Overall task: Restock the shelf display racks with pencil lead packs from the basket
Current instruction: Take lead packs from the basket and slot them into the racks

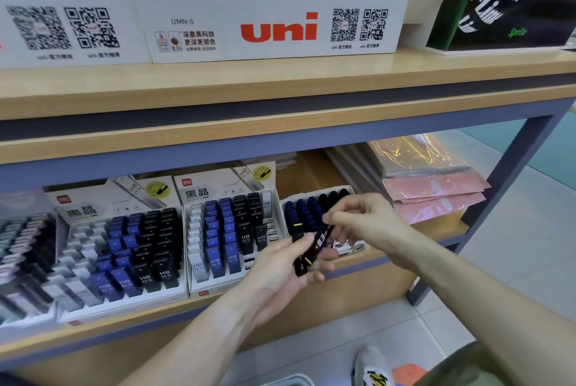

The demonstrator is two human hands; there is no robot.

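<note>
Basket cut off below

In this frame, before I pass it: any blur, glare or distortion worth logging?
Head view: wide-angle bending curves the shelf edge; the top-left corner and far-left packs are soft; the black pack between the left hand and right hand is motion-smeared; glare streaks the plastic-wrapped pink packs.

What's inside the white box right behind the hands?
The white box holds rows of dark blue packs and black packs. Both hands cover its front, so what lies there is hidden.
</note>
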